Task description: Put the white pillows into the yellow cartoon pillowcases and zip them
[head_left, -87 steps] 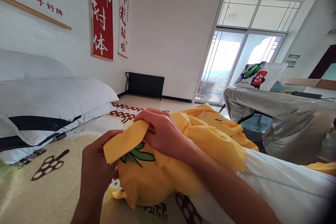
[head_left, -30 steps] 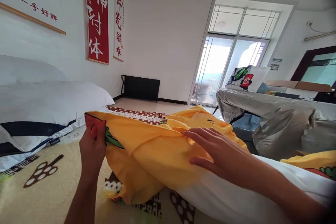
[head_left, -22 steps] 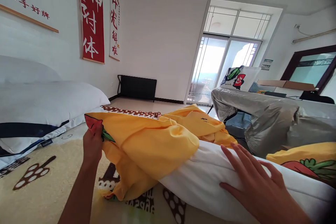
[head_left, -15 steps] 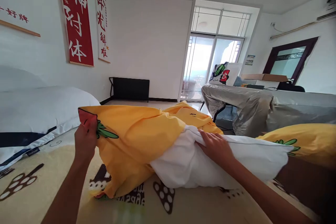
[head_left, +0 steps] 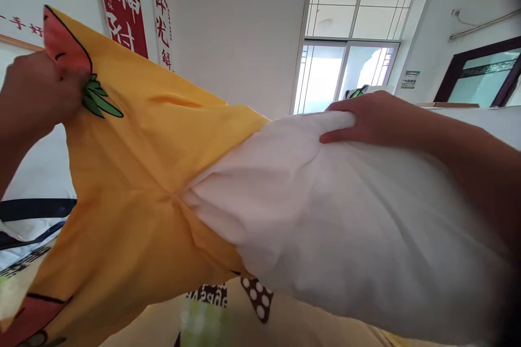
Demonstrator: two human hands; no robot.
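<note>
A yellow pillowcase [head_left: 142,157] with red corners and green leaf prints stretches across the left half of the head view. My left hand [head_left: 44,87] is closed on its upper left corner, raised high. From the pillowcase's opening a white pillow [head_left: 317,206] sticks out to the right, its left end inside the yellow cloth. My right hand [head_left: 374,114] pinches the pillow's upper edge between thumb and fingers. The part of the pillow within the case is hidden, and its right end blurs into shadow.
Below lies a beige patterned bed cover [head_left: 228,320]. At the left, behind the pillowcase, rests a white pillow with dark stripes [head_left: 40,173]. Wall scrolls [head_left: 126,5] hang beyond, and a glazed door [head_left: 329,76] stands at the back.
Both hands have lifted the pillowcase and white pillow off the bed, up and closer to my head. My left hand has moved further left, pulling the corner up. My view has tilted upward.
</note>
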